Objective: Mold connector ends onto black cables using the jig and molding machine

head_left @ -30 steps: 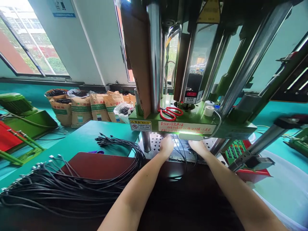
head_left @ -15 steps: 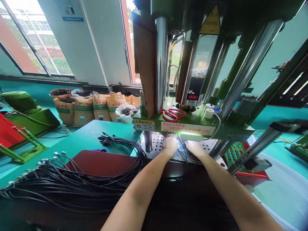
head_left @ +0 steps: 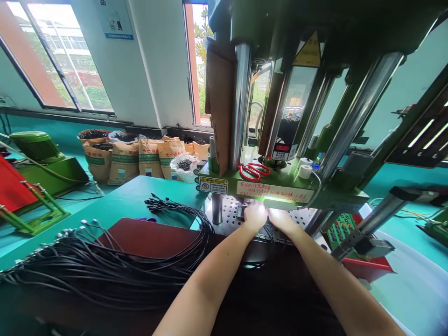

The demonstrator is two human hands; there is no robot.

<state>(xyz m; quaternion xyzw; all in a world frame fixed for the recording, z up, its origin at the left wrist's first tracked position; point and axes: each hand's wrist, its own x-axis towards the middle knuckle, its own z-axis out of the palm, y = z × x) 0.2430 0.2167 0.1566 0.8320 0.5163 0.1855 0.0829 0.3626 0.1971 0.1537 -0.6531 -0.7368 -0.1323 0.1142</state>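
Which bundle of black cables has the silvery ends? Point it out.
The larger bundle, spread across the lower left. Its ends show silvery, whereas those of the smaller, curving bundle look black.

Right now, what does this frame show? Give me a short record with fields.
left hand: under the lamp, its grip hidden
right hand: close beside the left, its grip hidden
at hands: thin black cables below them, perforated metal plate around
machine: green press with red-handled scissors on its ledge
left side: large black cable bundle, partly over a red-brown board
background: paper sacks by the wall
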